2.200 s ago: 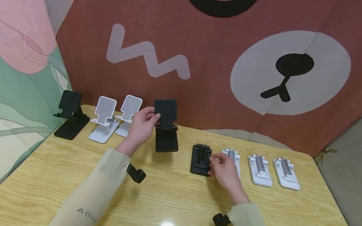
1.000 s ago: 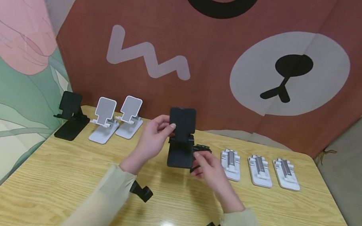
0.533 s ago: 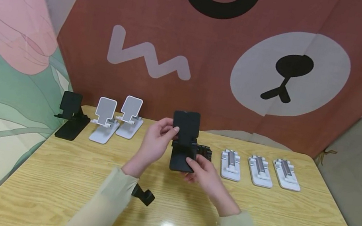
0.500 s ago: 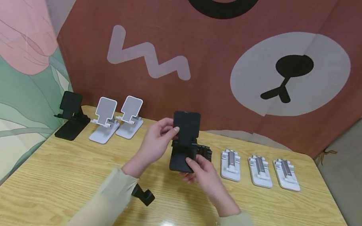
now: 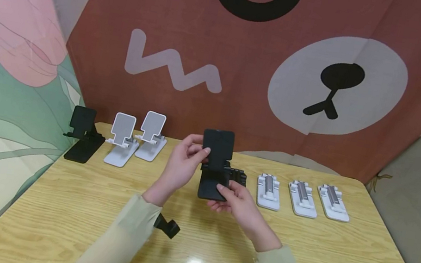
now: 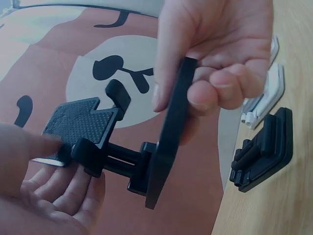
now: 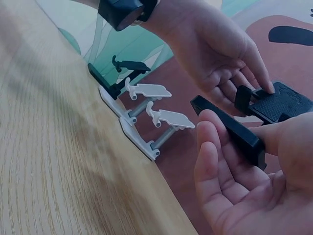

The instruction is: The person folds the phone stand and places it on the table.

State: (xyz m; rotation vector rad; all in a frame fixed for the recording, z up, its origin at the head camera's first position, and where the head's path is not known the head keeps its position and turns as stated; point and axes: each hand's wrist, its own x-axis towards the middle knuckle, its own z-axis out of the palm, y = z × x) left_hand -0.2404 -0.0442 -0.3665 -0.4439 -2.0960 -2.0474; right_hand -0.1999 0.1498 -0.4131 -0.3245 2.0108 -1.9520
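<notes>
An unfolded black phone stand (image 5: 218,144) is held up over the table by both hands. My left hand (image 5: 181,164) pinches its upper plate at the left edge, thumb in front. Lower down, my right hand (image 5: 241,205) grips the base, thumb on top and fingers beneath. The left wrist view shows the textured plate (image 6: 80,122), a short two-bar arm (image 6: 122,159) and the thick base (image 6: 171,137) seen edge-on. A folded black phone stand (image 5: 239,177) lies on the table behind, partly hidden by the right hand and the held stand.
Left on the wooden table (image 5: 64,218) stand an unfolded black phone stand (image 5: 83,146) and two white ones (image 5: 123,130) (image 5: 152,127). Three folded white stands (image 5: 268,192) (image 5: 302,199) (image 5: 333,203) lie to the right. A printed cloth (image 5: 244,85) hangs behind.
My left hand has carried the black stand rightward to the middle. My right hand has left the folded black stand, moved left and taken hold of the held one's base; lately both are nearly still.
</notes>
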